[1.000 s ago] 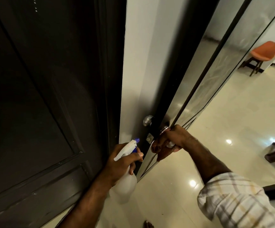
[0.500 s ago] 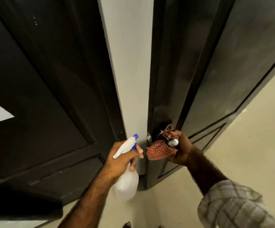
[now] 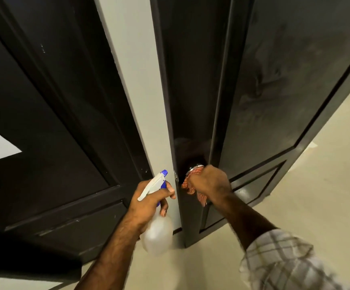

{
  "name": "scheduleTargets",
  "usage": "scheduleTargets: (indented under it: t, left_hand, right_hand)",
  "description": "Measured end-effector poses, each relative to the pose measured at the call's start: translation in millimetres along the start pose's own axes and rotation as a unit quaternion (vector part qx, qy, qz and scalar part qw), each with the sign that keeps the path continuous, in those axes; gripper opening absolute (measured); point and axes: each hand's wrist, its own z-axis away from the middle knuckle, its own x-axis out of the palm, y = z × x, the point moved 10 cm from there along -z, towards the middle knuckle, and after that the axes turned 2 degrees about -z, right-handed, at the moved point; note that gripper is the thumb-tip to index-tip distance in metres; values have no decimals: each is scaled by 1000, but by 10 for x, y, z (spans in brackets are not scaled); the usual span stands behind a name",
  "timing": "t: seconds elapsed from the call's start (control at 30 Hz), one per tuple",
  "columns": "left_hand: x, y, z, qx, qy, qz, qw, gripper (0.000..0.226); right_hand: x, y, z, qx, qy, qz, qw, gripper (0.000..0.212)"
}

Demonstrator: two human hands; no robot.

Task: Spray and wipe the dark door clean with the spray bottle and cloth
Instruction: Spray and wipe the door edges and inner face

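The dark panelled door fills the right half of the view, with smeary marks on its upper panel. My right hand grips its metal knob through a red checked cloth, whose ends hang below the fist. My left hand holds a translucent spray bottle with a white and blue trigger head by its neck. The nozzle points up at the white wall strip.
A second dark panelled door covers the left side. A white wall strip separates the two doors. Pale glossy floor spreads to the right and below.
The right door has swung shut, hiding the room and orange chair behind it. My right hand has stayed on the knob with the cloth. The bottle has barely moved.
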Motion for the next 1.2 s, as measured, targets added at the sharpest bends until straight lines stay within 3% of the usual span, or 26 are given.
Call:
scheduleTargets:
  t: [0.07,0.13,0.2,0.3,0.4,0.43,0.53,0.63,0.73,0.8,0.9,1.03,1.07,1.13,1.2]
  left_hand:
    - [-6,-35,-57,0,-5,7,1000,60]
    - [-24,-62,-102,-2,-10,22,1000,61]
    - [-35,-81,-138,8,-29,31,999,55]
    - [-69,-94,-162,31,-66,25,997,4]
    - [-137,-113,-155,32,-98,25,994,7]
    - [-182,-122,-156,28,-100,28,994,20]
    - [-247,-77,-136,28,-116,11,993,29]
    - [-310,2,-128,43,-122,20,991,20]
    - [-352,77,-127,59,-120,25,991,24]
    - [-369,103,-123,63,-107,20,992,23]
    - [-363,80,-125,55,-85,7,995,24]
    - [-326,72,-71,47,-38,7,998,27]
    - [-304,82,-51,46,-30,4,998,27]
    - [-265,81,-18,45,-18,0,999,25]
    - [-240,46,-7,36,-4,1,999,26]
  right_hand:
    - [70,-218,19,-69,41,163,983,34]
    - [43,-227,83,-47,91,173,980,46]
    - [21,-119,169,-8,136,109,985,71]
    - [67,-104,358,-43,227,111,967,95]
    - [158,-201,528,-64,286,237,926,100]
    - [140,-247,575,-59,285,237,927,96]
    - [-18,-257,462,-30,252,161,954,66]
    - [-122,-73,289,52,109,-20,992,40]
    - [-18,-38,288,98,-36,-207,973,18]
    - [80,-48,340,116,-114,-322,933,10]
    - [275,82,289,131,-183,-463,858,17]
    - [843,51,116,96,-336,-669,656,39]
    - [950,35,108,90,-351,-693,624,46]
    - [1118,12,107,85,-354,-719,592,67]
    - [1173,-66,181,84,-383,-737,550,75]
